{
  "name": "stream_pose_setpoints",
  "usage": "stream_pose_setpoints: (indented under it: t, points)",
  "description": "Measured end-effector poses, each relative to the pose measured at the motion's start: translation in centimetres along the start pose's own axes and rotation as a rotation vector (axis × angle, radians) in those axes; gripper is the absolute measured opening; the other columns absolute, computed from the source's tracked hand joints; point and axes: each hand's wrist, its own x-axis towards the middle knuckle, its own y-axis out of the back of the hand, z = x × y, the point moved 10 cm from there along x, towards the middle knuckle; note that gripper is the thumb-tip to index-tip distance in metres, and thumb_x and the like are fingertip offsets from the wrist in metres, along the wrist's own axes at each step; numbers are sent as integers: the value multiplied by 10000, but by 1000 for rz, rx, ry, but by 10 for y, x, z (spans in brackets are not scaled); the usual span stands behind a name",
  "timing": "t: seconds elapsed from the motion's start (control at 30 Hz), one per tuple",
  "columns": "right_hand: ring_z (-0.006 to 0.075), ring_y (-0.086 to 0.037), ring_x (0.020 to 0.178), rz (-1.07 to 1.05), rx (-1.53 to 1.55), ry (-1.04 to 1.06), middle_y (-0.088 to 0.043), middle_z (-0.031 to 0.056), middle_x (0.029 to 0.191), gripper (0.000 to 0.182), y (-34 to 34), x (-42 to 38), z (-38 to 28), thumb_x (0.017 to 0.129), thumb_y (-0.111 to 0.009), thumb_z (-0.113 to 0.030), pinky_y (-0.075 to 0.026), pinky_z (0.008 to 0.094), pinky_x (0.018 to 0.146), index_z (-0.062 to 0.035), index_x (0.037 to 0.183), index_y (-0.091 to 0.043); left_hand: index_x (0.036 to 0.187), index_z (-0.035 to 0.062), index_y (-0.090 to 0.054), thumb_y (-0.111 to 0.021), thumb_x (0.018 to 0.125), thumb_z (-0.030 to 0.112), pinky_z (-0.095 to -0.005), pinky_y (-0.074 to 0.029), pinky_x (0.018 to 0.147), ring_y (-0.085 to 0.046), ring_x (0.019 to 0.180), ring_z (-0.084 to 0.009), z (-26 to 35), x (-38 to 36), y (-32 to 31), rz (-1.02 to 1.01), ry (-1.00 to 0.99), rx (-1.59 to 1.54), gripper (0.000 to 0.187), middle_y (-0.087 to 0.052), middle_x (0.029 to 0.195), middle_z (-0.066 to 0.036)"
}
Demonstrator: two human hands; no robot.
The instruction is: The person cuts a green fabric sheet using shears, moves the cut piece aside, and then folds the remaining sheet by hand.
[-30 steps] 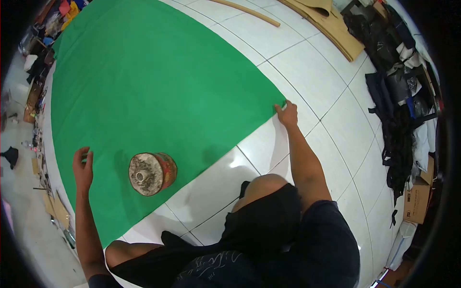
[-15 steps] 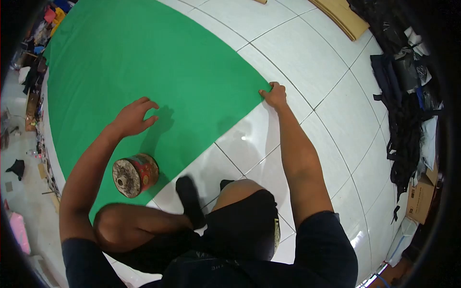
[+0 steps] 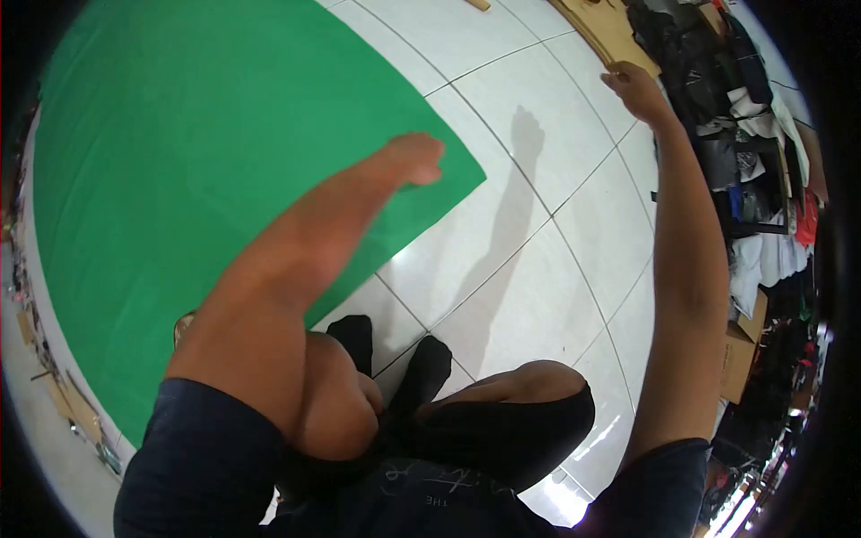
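A large green cloth [image 3: 224, 117] lies spread over the tiled floor, its near right corner pointing towards the middle. Low over that corner is my left hand [image 3: 417, 159], slightly blurred, its fingers turned down and mostly hidden. My right hand [image 3: 637, 90] reaches far to the right, thumb and fingers a little apart. Its fingertips overlap the edge of a folded tan sheet, like cardboard [image 3: 596, 22], and its shadow falls well away on the tiles. Only a sliver of a round, worn tin [image 3: 182, 327] shows behind my left arm, on the cloth.
White floor tiles [image 3: 502, 269] surround the cloth, and my feet [image 3: 421, 368] in black socks stand by its near edge. Black bags and wrapped goods [image 3: 708, 99] pile up along the right, with a cardboard box [image 3: 740, 359] below them. Small clutter lines the left side.
My right hand has let go of the cloth's corner and swung right to the tan sheet. My left hand has moved right across the cloth towards that corner. My view has shifted right.
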Motion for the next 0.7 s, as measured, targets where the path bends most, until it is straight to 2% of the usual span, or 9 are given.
stream_pose_setpoints:
  t: [0.13,0.17,0.23,0.3,0.4,0.43,0.53,0.6,0.7]
  points:
    - [318,-641,956,-48,-268,-138,-671,166,1035,378,30,-37,16,853,-662,-305,-495,369,824,-37,1118,-628,1292,132,-527,-588,832,334,-465,-435,966,-474,1220,-337,70,-8,-23,-113,-94,-7,506,-501,1315,-144]
    - [313,-642,948,-93,-278,-86,-672,163,1030,353,18,-51,13,862,-654,-289,-497,374,815,-39,1110,-626,1292,132,-527,-588,832,334,-465,-435,966,-474,1220,-337,74,-9,-26,-131,-116,3,506,-501,1315,-144]
    - [300,-640,931,-220,-276,-32,-680,128,999,309,-20,-81,7,886,-632,-270,-497,384,806,-52,1104,-613,1329,140,-493,-589,833,324,-475,-416,987,-433,1262,-336,72,-13,-39,-156,-138,89,538,-450,1369,-149]
    - [280,-627,938,-455,-210,7,-670,67,1024,342,-86,-118,20,879,-642,-325,-480,374,845,-84,1120,-611,1347,139,-472,-594,831,314,-474,-408,1000,-417,1277,-344,53,-14,-44,-135,-119,88,559,-425,1391,-161]
    - [268,-595,1023,-696,-78,-99,-661,79,1030,419,-165,-172,-4,851,-648,-416,-466,373,878,-116,1140,-611,1380,139,-431,-607,828,296,-474,-393,1023,-378,1310,-360,17,-17,-42,-53,-89,133,600,-370,1435,-180]
    - [271,-610,1001,-656,-41,-37,-662,92,1039,418,-192,-179,-10,851,-646,-402,-477,373,860,-118,1156,-608,1394,141,-410,-615,827,288,-476,-387,1034,-355,1328,-368,10,-18,-45,-10,-105,166,621,-339,1457,-186]
    - [272,-602,1039,-607,184,-72,-650,111,1086,465,-256,-173,-31,852,-642,-391,-481,378,870,-76,1190,-590,1409,155,-390,-628,829,270,-478,-393,1034,-326,1348,-382,-4,-18,-56,46,-128,81,637,-284,1489,-192]
    - [292,-598,1038,-418,267,-127,-620,136,1137,494,-272,-157,-46,858,-637,-407,-485,380,865,-55,1200,-582,1402,159,-401,-632,830,266,-479,-404,1025,-327,1345,-386,-6,-21,-54,71,-115,50,626,-285,1485,-194]
    - [313,-596,1014,-339,299,-193,-610,179,1101,537,-288,-133,-66,832,-662,-430,-486,389,854,-16,1164,-582,1380,166,-433,-643,822,261,-482,-421,1010,-330,1339,-395,0,-24,-50,81,-102,36,603,-298,1470,-200]
